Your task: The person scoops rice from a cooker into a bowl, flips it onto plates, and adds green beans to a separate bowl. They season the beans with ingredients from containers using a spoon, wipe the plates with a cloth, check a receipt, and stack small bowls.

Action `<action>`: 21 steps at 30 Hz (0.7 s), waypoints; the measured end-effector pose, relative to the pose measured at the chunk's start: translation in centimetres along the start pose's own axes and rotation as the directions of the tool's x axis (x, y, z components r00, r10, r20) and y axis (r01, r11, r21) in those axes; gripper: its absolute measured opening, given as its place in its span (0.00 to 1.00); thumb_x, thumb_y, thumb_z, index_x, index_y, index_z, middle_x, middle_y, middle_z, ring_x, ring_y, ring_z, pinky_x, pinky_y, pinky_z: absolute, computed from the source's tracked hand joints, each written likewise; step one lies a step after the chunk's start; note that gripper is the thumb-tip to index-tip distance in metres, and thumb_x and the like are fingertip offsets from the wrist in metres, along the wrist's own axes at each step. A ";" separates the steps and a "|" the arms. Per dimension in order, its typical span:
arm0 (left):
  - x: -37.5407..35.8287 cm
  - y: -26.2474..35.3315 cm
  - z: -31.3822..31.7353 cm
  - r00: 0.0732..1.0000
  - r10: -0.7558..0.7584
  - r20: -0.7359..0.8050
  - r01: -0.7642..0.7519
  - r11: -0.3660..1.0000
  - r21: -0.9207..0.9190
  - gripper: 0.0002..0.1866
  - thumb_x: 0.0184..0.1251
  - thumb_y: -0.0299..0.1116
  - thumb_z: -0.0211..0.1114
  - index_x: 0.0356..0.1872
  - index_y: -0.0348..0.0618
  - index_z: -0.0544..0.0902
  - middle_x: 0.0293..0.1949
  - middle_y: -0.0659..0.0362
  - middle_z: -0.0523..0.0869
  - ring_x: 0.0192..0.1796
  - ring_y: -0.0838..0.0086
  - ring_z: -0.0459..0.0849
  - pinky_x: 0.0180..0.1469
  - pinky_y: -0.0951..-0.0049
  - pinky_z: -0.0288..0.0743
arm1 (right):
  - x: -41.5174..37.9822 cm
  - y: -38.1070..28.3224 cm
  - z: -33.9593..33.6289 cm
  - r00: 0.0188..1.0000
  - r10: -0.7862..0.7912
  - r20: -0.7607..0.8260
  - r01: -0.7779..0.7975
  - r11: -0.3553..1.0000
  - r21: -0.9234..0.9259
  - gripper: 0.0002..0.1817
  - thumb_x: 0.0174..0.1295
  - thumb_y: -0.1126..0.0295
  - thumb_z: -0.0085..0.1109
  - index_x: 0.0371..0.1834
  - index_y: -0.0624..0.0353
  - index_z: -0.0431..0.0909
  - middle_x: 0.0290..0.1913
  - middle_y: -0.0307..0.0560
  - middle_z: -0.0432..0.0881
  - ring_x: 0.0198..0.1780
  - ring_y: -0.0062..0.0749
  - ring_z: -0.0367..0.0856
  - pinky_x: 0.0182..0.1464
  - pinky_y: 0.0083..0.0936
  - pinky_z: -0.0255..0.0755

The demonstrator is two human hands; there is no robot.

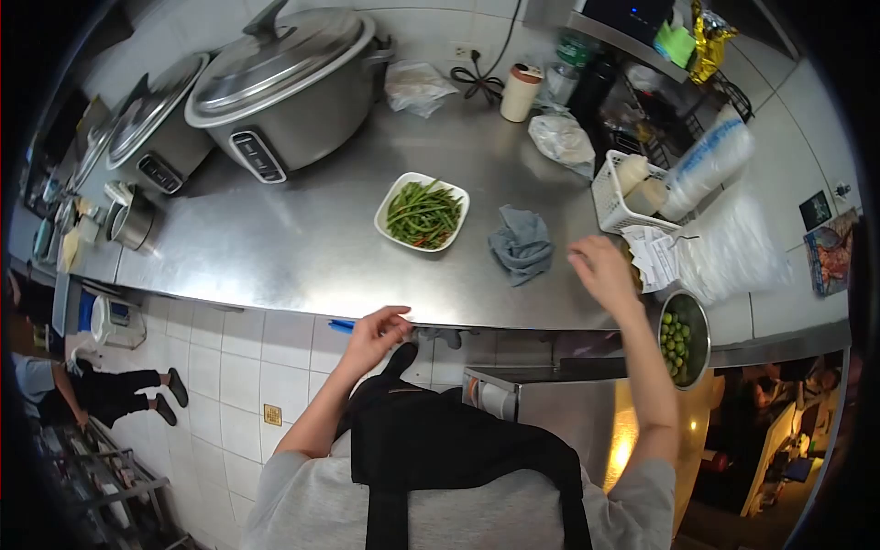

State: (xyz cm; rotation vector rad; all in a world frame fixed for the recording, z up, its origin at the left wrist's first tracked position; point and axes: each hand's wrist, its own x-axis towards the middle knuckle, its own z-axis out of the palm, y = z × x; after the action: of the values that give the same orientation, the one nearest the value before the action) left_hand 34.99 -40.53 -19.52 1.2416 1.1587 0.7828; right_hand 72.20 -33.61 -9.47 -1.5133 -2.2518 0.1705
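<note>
A white square bowl of green beans with red bits sits on the steel counter. To its right lies a crumpled grey-blue cloth. My right hand is over the counter right of the cloth, fingers loosely curled and apart, holding nothing. Near the counter's front edge, below the bowl, is my left hand, its fingers bent and apart with nothing in them. A metal bowl of small green fruits stands at the right, beyond my right forearm.
Large cookers stand at the back left. A white basket with bottles, paper slips and plastic bags are at the right. A cup is near the wall. Another person is at the far left.
</note>
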 end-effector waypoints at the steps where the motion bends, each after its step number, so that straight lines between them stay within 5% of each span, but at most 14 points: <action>1: -0.2 -0.3 -1.1 0.998 0.000 -0.061 -0.003 0.999 -0.052 0.15 0.61 0.24 0.58 0.50 0.37 0.76 0.32 0.62 0.82 0.28 0.84 0.75 0.33 0.83 0.71 | 0.6 0.5 2.9 0.999 0.040 0.025 -0.041 0.999 0.018 0.09 0.52 0.75 0.57 0.37 0.61 0.77 0.37 0.50 0.77 0.42 0.46 0.75 0.43 0.35 0.69; 5: -0.3 -0.2 -5.8 0.989 0.042 -0.140 -0.045 0.999 -0.016 0.15 0.60 0.23 0.57 0.49 0.37 0.76 0.30 0.63 0.80 0.28 0.85 0.75 0.31 0.84 0.69 | 2.2 2.7 10.1 0.987 -0.056 -0.153 0.057 0.998 0.003 0.07 0.50 0.75 0.59 0.33 0.62 0.77 0.35 0.49 0.78 0.42 0.47 0.75 0.43 0.35 0.69; 8: 0.9 -0.3 -8.9 0.980 0.061 -0.187 -0.065 0.998 -0.016 0.15 0.60 0.23 0.55 0.48 0.35 0.77 0.30 0.62 0.80 0.28 0.84 0.75 0.31 0.84 0.70 | 3.6 3.0 8.7 0.987 0.152 0.051 -0.155 0.987 0.043 0.07 0.48 0.75 0.61 0.31 0.62 0.78 0.33 0.47 0.79 0.40 0.40 0.76 0.43 0.32 0.69; 10: 2.6 -0.2 -10.6 0.984 0.073 -0.162 -0.073 0.997 0.006 0.15 0.60 0.23 0.55 0.48 0.34 0.77 0.29 0.61 0.80 0.28 0.83 0.76 0.31 0.84 0.71 | 4.6 1.4 5.8 0.833 0.472 0.288 -0.541 0.801 0.254 0.05 0.47 0.74 0.62 0.27 0.62 0.77 0.31 0.44 0.79 0.37 0.32 0.74 0.43 0.28 0.67; 11: 3.7 -0.3 -11.3 0.984 0.084 -0.159 -0.080 0.996 0.029 0.14 0.60 0.24 0.55 0.48 0.34 0.77 0.29 0.61 0.80 0.28 0.83 0.77 0.31 0.83 0.71 | 4.7 0.8 4.7 0.825 0.490 0.282 -0.556 0.794 0.247 0.05 0.47 0.74 0.62 0.27 0.62 0.77 0.31 0.44 0.79 0.37 0.32 0.74 0.43 0.28 0.67; 13: 6.7 -0.5 -12.2 0.990 0.081 -0.117 -0.072 0.994 0.079 0.15 0.61 0.27 0.56 0.48 0.34 0.76 0.28 0.59 0.82 0.27 0.81 0.78 0.27 0.82 0.71 | 4.8 -0.3 2.8 0.867 0.451 0.213 -0.490 0.687 0.537 0.05 0.49 0.72 0.58 0.24 0.62 0.76 0.31 0.42 0.79 0.37 0.27 0.72 0.43 0.24 0.66; 14: 8.6 -0.7 -12.1 0.993 0.079 -0.082 -0.074 0.995 0.060 0.16 0.61 0.28 0.56 0.50 0.34 0.75 0.27 0.57 0.82 0.25 0.81 0.77 0.26 0.81 0.71 | 5.0 -0.9 2.1 0.863 0.460 0.209 -0.496 0.688 0.530 0.05 0.49 0.72 0.58 0.24 0.62 0.76 0.31 0.42 0.79 0.37 0.27 0.72 0.43 0.24 0.66; 16: 12.4 -1.2 -11.2 0.994 0.106 -0.040 -0.104 0.994 0.043 0.19 0.61 0.30 0.56 0.52 0.34 0.72 0.26 0.55 0.83 0.22 0.79 0.77 0.23 0.79 0.70 | 5.5 -2.3 0.9 0.834 0.534 -0.139 -0.161 0.477 0.864 0.07 0.52 0.70 0.53 0.20 0.61 0.72 0.31 0.46 0.79 0.38 0.30 0.74 0.44 0.24 0.67; 17: 13.9 -1.5 -10.6 0.991 0.132 -0.030 -0.131 0.990 0.047 0.20 0.60 0.31 0.57 0.53 0.34 0.71 0.25 0.54 0.84 0.20 0.78 0.77 0.22 0.78 0.71 | 5.8 -3.3 0.4 0.828 0.542 -0.141 -0.171 0.483 0.859 0.07 0.52 0.70 0.53 0.20 0.61 0.72 0.31 0.46 0.79 0.38 0.30 0.74 0.44 0.24 0.67; 19: 15.7 -1.3 -9.1 0.996 0.084 -0.006 -0.083 0.994 0.074 0.19 0.59 0.31 0.57 0.51 0.34 0.71 0.24 0.54 0.83 0.19 0.77 0.77 0.22 0.77 0.71 | 6.3 -5.1 -0.5 0.760 0.575 -0.304 0.144 0.307 0.941 0.06 0.53 0.71 0.48 0.21 0.59 0.70 0.31 0.51 0.79 0.40 0.33 0.75 0.44 0.25 0.69; 21: 17.0 -1.0 -8.8 0.999 0.031 0.016 -0.032 0.994 0.103 0.18 0.58 0.30 0.57 0.50 0.35 0.71 0.23 0.54 0.83 0.18 0.76 0.77 0.22 0.76 0.71 | 6.2 -5.7 -0.5 0.736 0.623 -0.266 0.145 0.238 0.960 0.07 0.58 0.70 0.51 0.23 0.57 0.68 0.31 0.51 0.79 0.37 0.33 0.76 0.42 0.25 0.71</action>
State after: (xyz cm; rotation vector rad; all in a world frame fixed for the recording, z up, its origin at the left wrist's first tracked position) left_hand 31.14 -22.24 -23.86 1.3519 1.1826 0.7439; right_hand 65.55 -30.34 -5.50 -0.9269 -0.8519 0.8478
